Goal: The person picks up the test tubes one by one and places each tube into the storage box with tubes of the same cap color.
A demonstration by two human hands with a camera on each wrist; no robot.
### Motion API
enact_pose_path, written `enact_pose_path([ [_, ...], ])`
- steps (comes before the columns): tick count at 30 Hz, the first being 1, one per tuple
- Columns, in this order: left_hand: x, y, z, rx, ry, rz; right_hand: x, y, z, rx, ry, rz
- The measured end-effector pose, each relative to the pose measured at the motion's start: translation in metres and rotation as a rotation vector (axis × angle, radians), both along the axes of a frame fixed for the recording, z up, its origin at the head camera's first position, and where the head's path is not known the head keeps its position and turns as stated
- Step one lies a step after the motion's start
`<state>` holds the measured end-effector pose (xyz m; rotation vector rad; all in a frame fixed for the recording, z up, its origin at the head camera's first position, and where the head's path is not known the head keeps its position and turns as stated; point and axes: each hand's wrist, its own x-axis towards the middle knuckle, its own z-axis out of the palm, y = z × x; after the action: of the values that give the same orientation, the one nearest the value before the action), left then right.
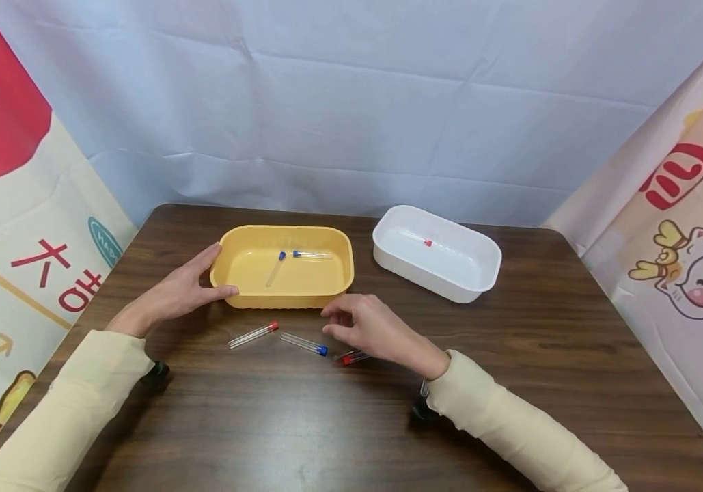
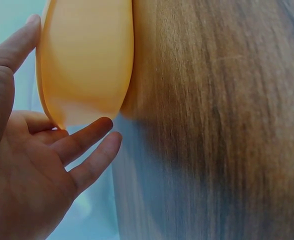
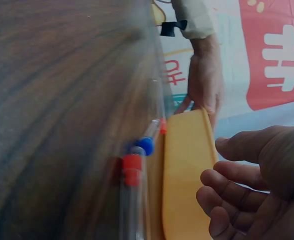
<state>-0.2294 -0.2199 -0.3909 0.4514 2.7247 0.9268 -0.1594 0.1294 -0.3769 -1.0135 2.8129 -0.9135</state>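
My left hand (image 1: 182, 290) spans the left end of a yellow plastic basin (image 1: 283, 301), thumb at its front corner and fingers along the side, spread fairly straight. Near the basin's front right corner is my right hand (image 1: 376, 328), its fingers loosely bent with nothing between them. Inside the basin lie two clear tubes with blue caps (image 1: 275, 268). In front of it on the table are clear tubes with red caps (image 1: 253, 335) and blue-capped tubes (image 1: 304, 344). More red-capped tubes (image 3: 133, 172) lie below the right hand, partly hidden by it in the head view.
A white plastic basin (image 1: 434, 285) stands at the back right, set at an angle, with a red-capped clear tube (image 1: 415, 238) inside. Behind the brown wooden table (image 1: 253, 424) hangs a pale cloth (image 1: 351, 116); printed cloths hang at both sides.
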Motion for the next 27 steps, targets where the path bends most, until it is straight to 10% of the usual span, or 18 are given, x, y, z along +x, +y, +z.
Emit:
enact_pose_path([
  [27,0.002,0.001,0.001,-0.012,0.012,-0.004,0.003,-0.022,-0.026,0.130,-0.134,-0.037],
])
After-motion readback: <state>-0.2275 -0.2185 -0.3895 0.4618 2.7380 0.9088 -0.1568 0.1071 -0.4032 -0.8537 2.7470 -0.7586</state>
